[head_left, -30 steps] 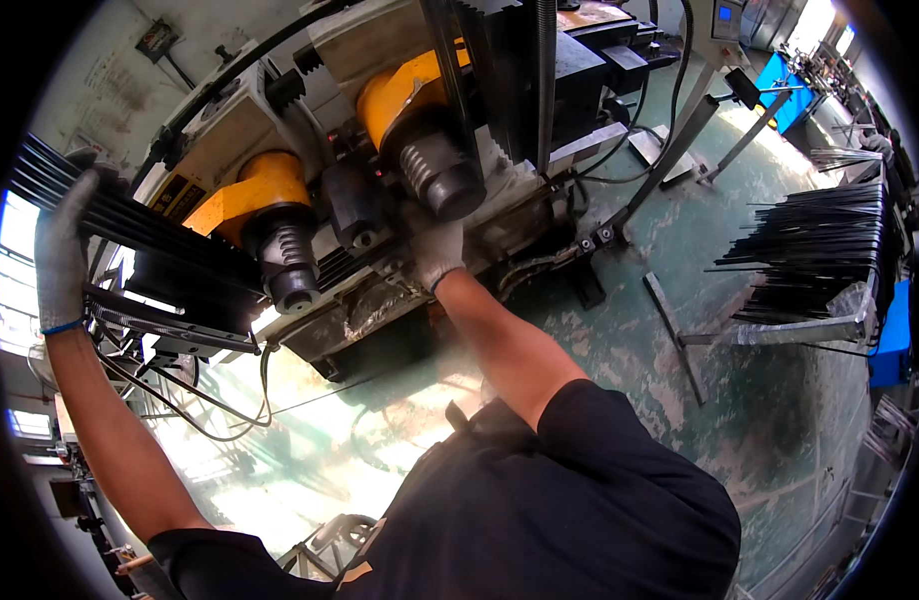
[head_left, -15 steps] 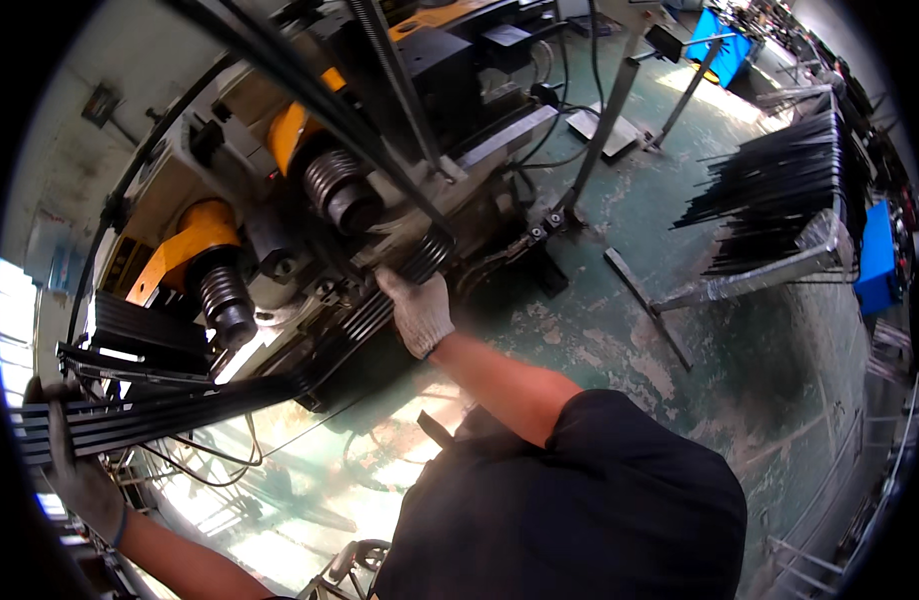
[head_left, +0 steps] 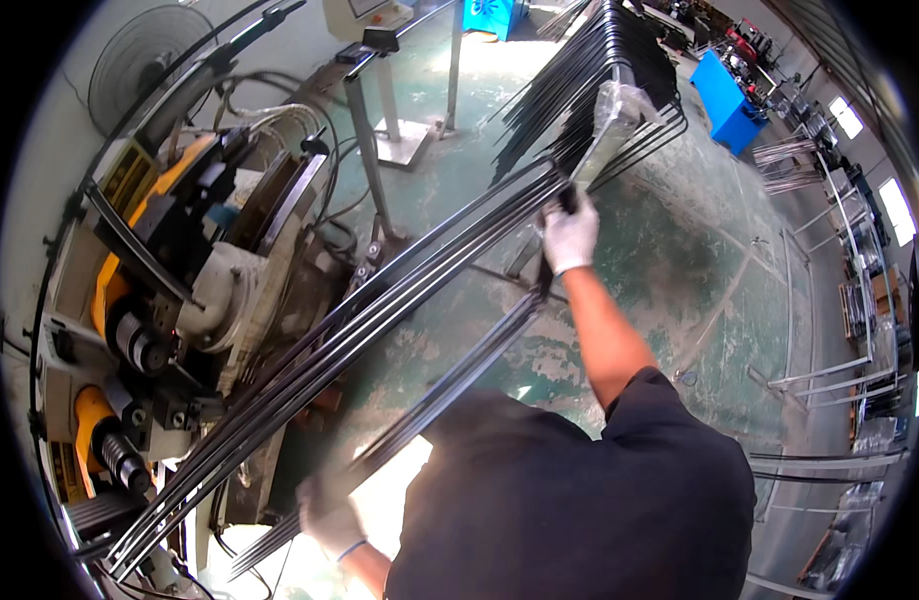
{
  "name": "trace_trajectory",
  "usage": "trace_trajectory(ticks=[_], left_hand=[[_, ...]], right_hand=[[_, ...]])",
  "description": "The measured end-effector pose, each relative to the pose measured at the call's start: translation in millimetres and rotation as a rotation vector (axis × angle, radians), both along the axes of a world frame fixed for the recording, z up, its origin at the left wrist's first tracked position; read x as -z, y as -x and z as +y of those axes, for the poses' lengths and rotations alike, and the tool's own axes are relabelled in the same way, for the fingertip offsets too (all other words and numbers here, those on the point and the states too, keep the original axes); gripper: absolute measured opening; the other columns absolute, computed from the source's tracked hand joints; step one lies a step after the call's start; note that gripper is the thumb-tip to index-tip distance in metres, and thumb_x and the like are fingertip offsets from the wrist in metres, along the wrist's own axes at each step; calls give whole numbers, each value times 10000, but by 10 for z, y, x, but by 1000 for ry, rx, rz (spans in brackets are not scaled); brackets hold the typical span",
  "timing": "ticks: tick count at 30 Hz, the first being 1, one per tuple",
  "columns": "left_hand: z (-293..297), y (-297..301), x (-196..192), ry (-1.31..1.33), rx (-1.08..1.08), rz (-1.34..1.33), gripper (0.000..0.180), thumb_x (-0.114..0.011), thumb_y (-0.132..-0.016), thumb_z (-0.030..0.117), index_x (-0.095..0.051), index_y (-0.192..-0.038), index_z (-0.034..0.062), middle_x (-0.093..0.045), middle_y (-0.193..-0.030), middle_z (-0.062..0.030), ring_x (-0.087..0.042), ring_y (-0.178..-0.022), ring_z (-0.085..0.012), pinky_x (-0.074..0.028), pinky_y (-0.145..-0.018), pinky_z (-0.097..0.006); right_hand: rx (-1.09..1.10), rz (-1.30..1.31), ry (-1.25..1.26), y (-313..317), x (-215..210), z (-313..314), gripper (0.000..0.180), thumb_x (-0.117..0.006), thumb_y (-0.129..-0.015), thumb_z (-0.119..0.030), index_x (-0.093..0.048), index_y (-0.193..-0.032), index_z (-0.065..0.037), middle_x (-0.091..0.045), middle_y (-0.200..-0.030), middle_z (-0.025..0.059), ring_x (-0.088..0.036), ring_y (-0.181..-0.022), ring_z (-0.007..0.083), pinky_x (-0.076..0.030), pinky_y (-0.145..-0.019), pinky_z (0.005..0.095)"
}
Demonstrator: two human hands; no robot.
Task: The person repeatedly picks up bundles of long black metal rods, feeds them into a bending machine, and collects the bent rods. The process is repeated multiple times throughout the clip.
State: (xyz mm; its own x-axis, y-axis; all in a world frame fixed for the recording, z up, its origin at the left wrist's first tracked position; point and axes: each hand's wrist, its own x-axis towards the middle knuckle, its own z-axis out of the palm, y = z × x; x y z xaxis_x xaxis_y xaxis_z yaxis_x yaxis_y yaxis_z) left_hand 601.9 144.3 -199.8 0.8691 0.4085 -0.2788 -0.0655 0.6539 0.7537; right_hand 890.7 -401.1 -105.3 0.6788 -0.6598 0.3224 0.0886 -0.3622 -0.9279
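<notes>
A bundle of long black metal rods point(head_left: 380, 312), bent into a U, slants from the lower left up to the right. Near its bend, my right hand point(head_left: 570, 232), in a white work glove, is closed around the rods. My left hand point(head_left: 330, 520), gloved and blurred by motion, is wrapped around the lower legs of the same bundle. The bent end lies close in front of a metal rack point(head_left: 610, 130), on which many similar black rods point(head_left: 560, 90) hang. Overlap hides whether the bundle touches the rack.
At the left stands a bending machine point(head_left: 220, 290) with orange parts and coiled springs point(head_left: 140, 340). A post with a flat base point(head_left: 405, 142) stands behind it. Blue cabinets point(head_left: 725, 100) and racks of metal parts point(head_left: 840, 300) line the far right. The green floor point(head_left: 660, 290) is worn.
My view has turned right, toward the rack. The rod bundle has swung off the machine's front with both hands on it. My right hand now grips near the bend.
</notes>
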Motion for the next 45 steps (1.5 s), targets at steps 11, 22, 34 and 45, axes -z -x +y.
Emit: trace_trajectory(ticks=[11,22,34,45], left_hand=[[-3029,-1735,374,231,421,595,441,-560,-988,95,-541,-1401,-59,-661,-1345,-270,-686,-1119,-477,-570,-1005,-606],[-5086,-3723,-1042,-309,695,114,338,-631,-1022,72,-597,-1340,-38,-743,-1142,-194,-737,-980,-280,-609,-923,-415],[-6604,-4636,-1459,-685,814,-302,577,-728,-1049,394,-571,-1415,-24,-689,-1313,-159,-664,-1231,-258,-503,-1105,-405],[-7652,-4905,-1566,-569,683,60,487,-662,-1094,370,-602,-1405,-1,-690,-1311,-119,-648,-1197,-206,-509,-1074,-364]], right_hand=[[263,68,673,-1278,-1240,-3474,360,-779,-970,-427,-751,-1135,-109,-785,-1006,173,-752,-976,399,-587,-862,455],[155,457,1219,-3162,-779,-5264,598,-424,-1019,-74,-429,-1616,-48,-556,-1577,161,-502,-1481,308,-328,-1280,534],[317,648,1264,-4448,-931,-6348,526,-429,-1066,-170,-478,-1586,-105,-521,-1608,115,-487,-1483,317,-304,-1280,576],[309,678,946,-5481,-1028,-7506,510,-670,-989,-362,-592,-1444,-144,-682,-1396,143,-644,-1332,385,-497,-1116,571]])
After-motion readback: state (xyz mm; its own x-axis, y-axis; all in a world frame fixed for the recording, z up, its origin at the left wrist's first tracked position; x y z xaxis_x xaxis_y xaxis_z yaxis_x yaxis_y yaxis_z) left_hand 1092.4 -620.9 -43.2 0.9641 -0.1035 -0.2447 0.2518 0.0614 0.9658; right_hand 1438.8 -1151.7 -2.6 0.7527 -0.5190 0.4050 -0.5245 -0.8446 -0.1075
